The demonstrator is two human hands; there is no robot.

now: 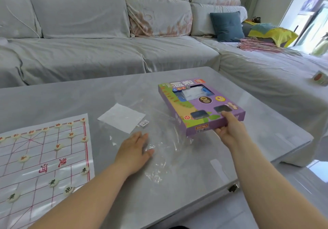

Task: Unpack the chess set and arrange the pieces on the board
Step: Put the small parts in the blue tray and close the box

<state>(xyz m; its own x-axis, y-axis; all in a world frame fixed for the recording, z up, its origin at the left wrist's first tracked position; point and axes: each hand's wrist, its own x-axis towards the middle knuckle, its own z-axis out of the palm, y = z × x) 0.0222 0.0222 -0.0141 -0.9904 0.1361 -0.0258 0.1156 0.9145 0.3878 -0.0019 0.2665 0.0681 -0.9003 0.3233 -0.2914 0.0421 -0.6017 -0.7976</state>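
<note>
Board (44, 157) left, box (200, 106) right, on grey table (99, 97).
Round pieces (24, 158) sit on the paper board. I see a white sheet (122, 117) beyond my left hand (134, 150), whose fingers lie straight and flat on clear wrap (165, 140). My right hand (229, 129) grips the near edge of the purple windowed box.

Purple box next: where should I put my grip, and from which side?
Take the purple box by its near short edge, coming from the near side, thumb on top, fingers beneath. It lies flat and thin on the table, that edge facing you; the right hand holds it there.
</note>
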